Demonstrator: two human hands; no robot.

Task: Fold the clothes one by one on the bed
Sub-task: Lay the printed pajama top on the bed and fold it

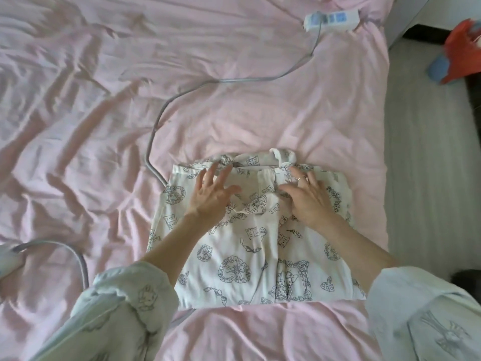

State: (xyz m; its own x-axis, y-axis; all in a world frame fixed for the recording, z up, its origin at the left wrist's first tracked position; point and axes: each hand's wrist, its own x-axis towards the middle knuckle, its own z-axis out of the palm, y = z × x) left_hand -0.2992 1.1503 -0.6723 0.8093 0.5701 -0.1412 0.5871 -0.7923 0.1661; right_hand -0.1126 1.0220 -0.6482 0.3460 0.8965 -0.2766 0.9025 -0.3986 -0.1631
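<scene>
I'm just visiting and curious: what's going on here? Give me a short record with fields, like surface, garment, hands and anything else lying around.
surface: bed with a wrinkled pink sheet
garment: white printed shirt, lying flat, sides folded in
left hand: open, fingers spread, flat on the shirt
right hand: open, flat on the shirt, near the collar
also on bed: white power strip with a grey cable

Printed cotton-like shirt (250,246) — matt — on creased sheet (104,126).
</scene>
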